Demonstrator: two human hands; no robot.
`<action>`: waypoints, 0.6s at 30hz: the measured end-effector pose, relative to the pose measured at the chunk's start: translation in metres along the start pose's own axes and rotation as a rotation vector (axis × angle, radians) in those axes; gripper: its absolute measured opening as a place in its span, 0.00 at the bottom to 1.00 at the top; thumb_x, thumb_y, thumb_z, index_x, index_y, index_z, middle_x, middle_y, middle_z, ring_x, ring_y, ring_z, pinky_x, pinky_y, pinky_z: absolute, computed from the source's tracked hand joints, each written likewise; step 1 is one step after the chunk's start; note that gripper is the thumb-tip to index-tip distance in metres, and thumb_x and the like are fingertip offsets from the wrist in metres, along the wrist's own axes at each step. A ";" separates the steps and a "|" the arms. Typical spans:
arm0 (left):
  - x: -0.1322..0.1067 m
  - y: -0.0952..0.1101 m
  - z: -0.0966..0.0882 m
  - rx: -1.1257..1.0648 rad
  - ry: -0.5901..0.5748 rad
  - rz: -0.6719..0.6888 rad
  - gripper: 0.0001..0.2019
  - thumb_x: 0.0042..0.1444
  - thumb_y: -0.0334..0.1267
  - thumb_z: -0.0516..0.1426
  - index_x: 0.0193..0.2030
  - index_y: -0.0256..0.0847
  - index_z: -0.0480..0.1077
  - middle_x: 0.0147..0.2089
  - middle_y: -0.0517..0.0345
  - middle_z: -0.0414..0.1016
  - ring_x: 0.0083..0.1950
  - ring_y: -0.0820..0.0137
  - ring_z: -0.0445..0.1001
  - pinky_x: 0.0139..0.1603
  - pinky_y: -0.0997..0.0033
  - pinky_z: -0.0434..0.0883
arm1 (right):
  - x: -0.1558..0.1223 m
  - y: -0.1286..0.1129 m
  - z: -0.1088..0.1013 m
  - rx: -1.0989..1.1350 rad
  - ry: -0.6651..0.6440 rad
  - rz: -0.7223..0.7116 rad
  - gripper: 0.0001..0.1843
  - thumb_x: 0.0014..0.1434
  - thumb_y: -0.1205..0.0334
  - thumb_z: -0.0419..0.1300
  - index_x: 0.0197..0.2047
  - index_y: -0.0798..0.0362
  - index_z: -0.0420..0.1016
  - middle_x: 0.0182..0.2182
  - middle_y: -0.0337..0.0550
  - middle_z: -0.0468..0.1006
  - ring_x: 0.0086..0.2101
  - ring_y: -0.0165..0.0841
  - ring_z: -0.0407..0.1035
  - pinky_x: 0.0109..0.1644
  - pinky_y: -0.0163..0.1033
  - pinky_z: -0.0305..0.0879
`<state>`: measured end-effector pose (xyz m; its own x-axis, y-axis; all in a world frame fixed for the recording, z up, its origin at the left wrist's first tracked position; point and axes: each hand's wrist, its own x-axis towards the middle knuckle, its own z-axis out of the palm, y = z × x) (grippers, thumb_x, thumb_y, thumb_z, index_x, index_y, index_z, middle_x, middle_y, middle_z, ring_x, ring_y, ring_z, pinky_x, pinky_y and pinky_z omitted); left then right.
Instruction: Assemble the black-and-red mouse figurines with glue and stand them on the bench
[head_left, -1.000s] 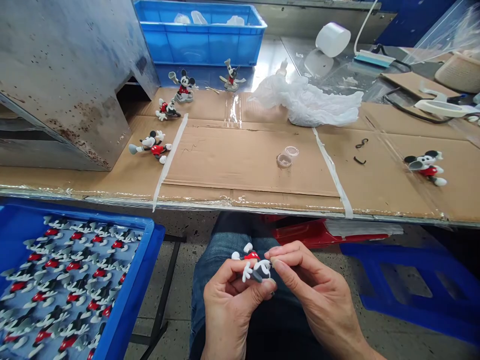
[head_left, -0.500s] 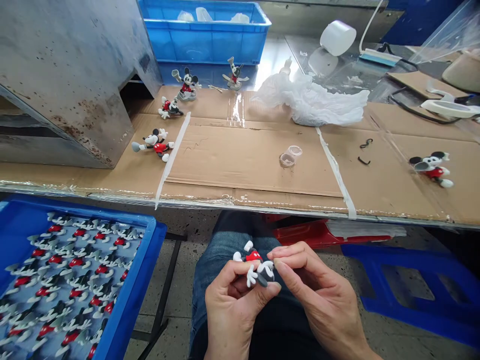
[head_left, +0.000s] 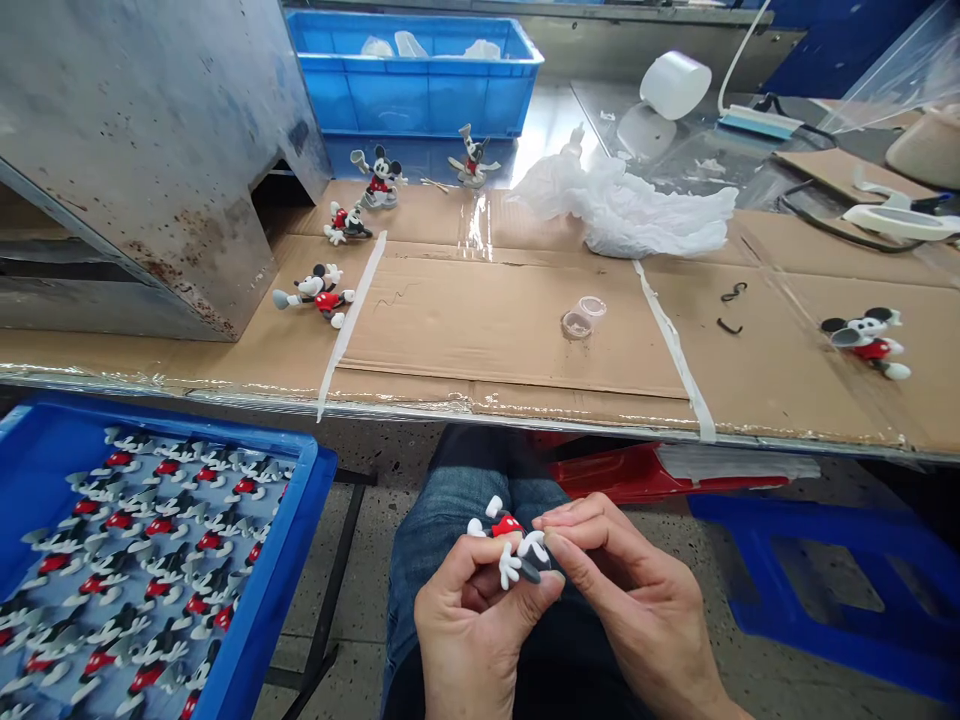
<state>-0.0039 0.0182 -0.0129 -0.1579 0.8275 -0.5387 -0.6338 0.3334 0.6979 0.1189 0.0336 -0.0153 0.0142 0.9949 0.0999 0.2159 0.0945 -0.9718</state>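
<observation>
Above my lap, my left hand [head_left: 480, 620] grips a small cartoon mouse figurine [head_left: 507, 526] with red shorts, white shoes and white hands. The figurine lies tilted, its shoes toward the upper left and its dark head pieces near my left thumb. My right hand [head_left: 630, 590] is closed in a pinch at the figurine's right end. Whatever lies between those right fingertips is hidden. To the left, a blue tray [head_left: 300, 520] holds rows of similar figurines [head_left: 161, 525].
Several mouse figurines [head_left: 319, 293] lie or stand on the cardboard-covered table [head_left: 480, 330]; another figurine [head_left: 866, 340] lies at the right. Small clear cups [head_left: 581, 318], curved black pieces [head_left: 731, 308], a crumpled plastic bag [head_left: 645, 212], a metal box [head_left: 150, 150] and a blue bin [head_left: 416, 95] are also there.
The whole view has shifted slightly, with the table and tray appearing a little lower. My hands keep nearly the same hold around the figurine.
</observation>
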 end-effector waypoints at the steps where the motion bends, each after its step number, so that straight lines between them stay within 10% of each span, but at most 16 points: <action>1: 0.000 0.000 0.000 0.007 -0.004 0.000 0.10 0.34 0.32 0.74 0.26 0.40 0.80 0.24 0.64 0.80 0.25 0.79 0.74 0.31 0.84 0.72 | 0.000 0.000 0.000 -0.001 -0.002 0.007 0.05 0.62 0.63 0.66 0.33 0.47 0.81 0.34 0.40 0.79 0.38 0.34 0.74 0.44 0.33 0.71; 18: -0.003 0.006 0.002 0.132 -0.009 0.102 0.09 0.36 0.33 0.73 0.25 0.43 0.80 0.26 0.64 0.80 0.28 0.75 0.77 0.32 0.83 0.74 | -0.003 -0.002 -0.011 -0.088 -0.023 -0.140 0.08 0.64 0.69 0.63 0.41 0.45 0.82 0.41 0.41 0.81 0.42 0.38 0.76 0.51 0.40 0.73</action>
<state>-0.0058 0.0187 -0.0065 -0.2094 0.8638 -0.4583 -0.5094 0.3038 0.8051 0.1291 0.0302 -0.0114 -0.0443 0.9728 0.2272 0.2987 0.2299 -0.9262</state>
